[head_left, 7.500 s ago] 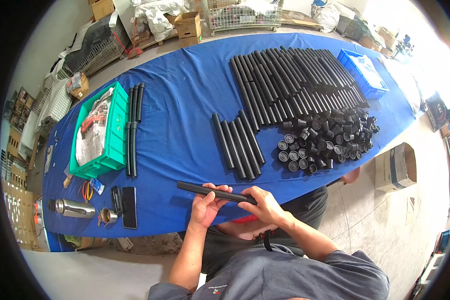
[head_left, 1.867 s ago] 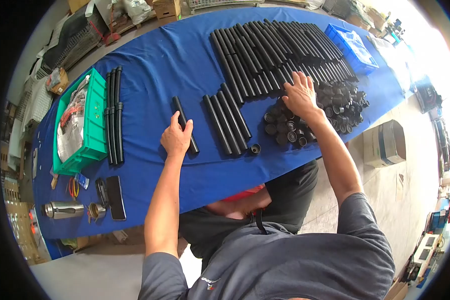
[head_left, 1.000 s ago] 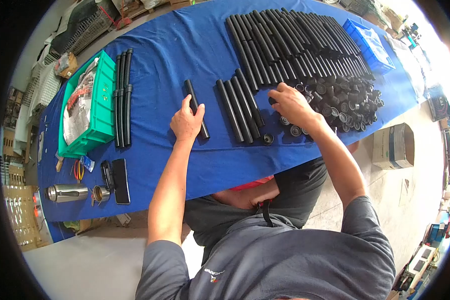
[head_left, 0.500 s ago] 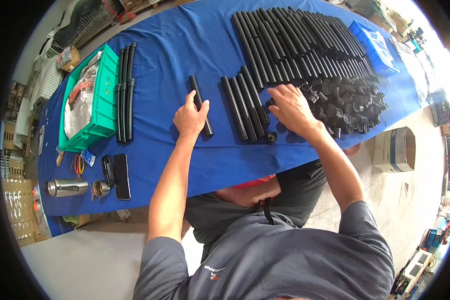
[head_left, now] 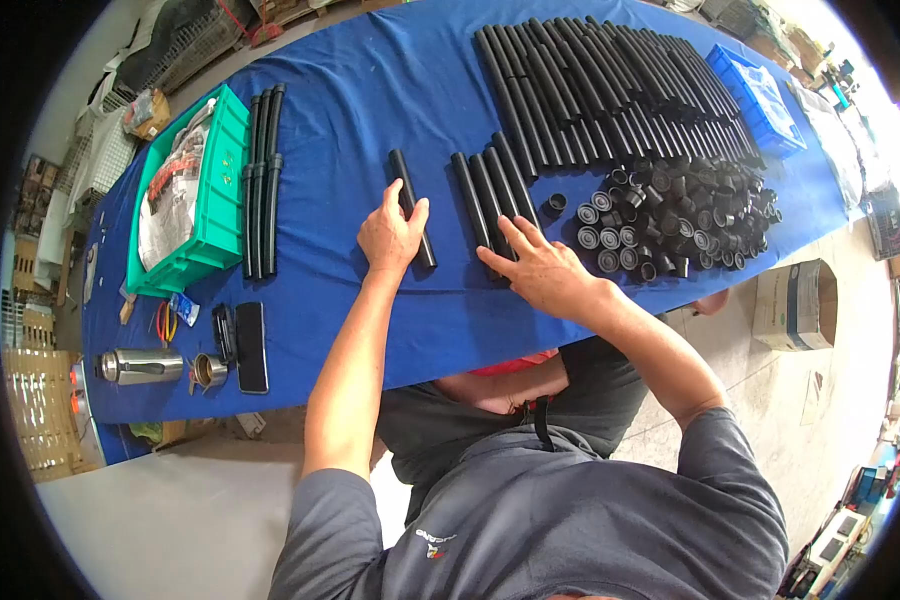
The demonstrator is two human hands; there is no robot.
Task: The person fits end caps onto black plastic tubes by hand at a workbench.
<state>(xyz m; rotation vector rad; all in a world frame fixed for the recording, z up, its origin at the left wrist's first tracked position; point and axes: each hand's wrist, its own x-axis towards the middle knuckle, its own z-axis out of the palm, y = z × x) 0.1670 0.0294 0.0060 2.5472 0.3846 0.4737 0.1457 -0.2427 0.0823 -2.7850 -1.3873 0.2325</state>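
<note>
Your left hand [head_left: 390, 238]: half open on lone tube [head_left: 399, 166], centre, grip unclear | your right hand [head_left: 550, 276]: fingers spread over tube row's [head_left: 485, 185] near ends, hold hidden | loose cap [head_left: 556, 204] between row and cap heap [head_left: 685, 215], right | stack [head_left: 610, 90] far right | crate [head_left: 228, 190], phone [head_left: 252, 345] left

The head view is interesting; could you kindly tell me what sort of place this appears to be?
Probably a workshop or small assembly area: a cloth-covered table carries stacked black tubes, a heap of black caps and a green crate.
</note>
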